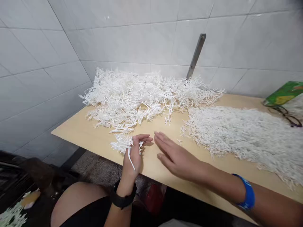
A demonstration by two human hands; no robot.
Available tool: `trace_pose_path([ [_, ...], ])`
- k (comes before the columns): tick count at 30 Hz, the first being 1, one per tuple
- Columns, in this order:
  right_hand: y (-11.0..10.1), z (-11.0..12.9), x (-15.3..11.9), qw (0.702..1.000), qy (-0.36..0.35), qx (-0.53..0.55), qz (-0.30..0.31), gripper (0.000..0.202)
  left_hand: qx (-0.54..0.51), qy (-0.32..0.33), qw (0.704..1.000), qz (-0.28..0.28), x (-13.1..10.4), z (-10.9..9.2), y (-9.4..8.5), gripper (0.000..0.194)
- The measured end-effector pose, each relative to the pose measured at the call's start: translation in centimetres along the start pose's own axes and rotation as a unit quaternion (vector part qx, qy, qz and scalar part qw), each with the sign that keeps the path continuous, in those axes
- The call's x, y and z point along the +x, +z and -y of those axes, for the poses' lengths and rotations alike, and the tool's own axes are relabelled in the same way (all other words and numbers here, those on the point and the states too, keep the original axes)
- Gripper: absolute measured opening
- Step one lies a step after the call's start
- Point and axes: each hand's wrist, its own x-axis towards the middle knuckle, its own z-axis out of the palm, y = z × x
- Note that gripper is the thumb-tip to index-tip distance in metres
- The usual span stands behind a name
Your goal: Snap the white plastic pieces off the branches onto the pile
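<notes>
My left hand [135,155], with a black band at the wrist, is closed around a small bunch of white branched plastic sprigs [121,143]. Their tips fan out to the left of the thumb, and one stem hangs over the back of the hand. Fingers stretched and nothing in them, my right hand [176,156] hovers over the board just right of the left fingertips. Behind both hands lies a tangled heap of white branched sprigs [137,91]. To the right spreads a flatter mass of thin white pieces [243,129].
The pale wooden board [78,130] meets a tiled wall [151,41]. A metal bar [197,55] rises behind the heap. At the far right are a green printed package [282,93] and a dark cord-like loop [290,119]. Below left, more pale sprigs [14,214] show.
</notes>
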Motion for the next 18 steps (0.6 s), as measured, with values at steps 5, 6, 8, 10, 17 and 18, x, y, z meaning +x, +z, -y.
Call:
trace_pose_path([
  [5,-0.2,-2.7,1.3,0.992,0.103,-0.038,-0.062,0.073,-0.018,0.004,1.0,-0.016,0.3,0.1,0.5,0.061],
  [6,-0.5,-3.5,1.5,0.985,0.136,-0.048,-0.091,0.073,-0.02,0.007,1.0,-0.02,0.3,0.1,0.5,0.061],
  [8,-1.2,-4.8,1.7,0.97,0.183,-0.057,-0.148,0.07,-0.017,0.013,0.999,-0.024,0.3,0.2,0.5,0.06],
  [10,-1.4,-5.2,1.7,0.961,0.179,-0.049,-0.206,0.062,-0.009,0.017,1.0,-0.021,0.3,0.3,0.5,0.058],
  [17,0.3,-1.7,0.8,0.953,-0.173,0.051,-0.242,0.028,0.094,0.02,0.994,0.054,-0.3,-0.9,0.6,0.05],
  [18,0.3,-1.3,0.8,0.946,-0.211,0.063,-0.239,0.026,0.124,0.024,0.99,0.068,-0.4,-1.1,0.6,0.048],
])
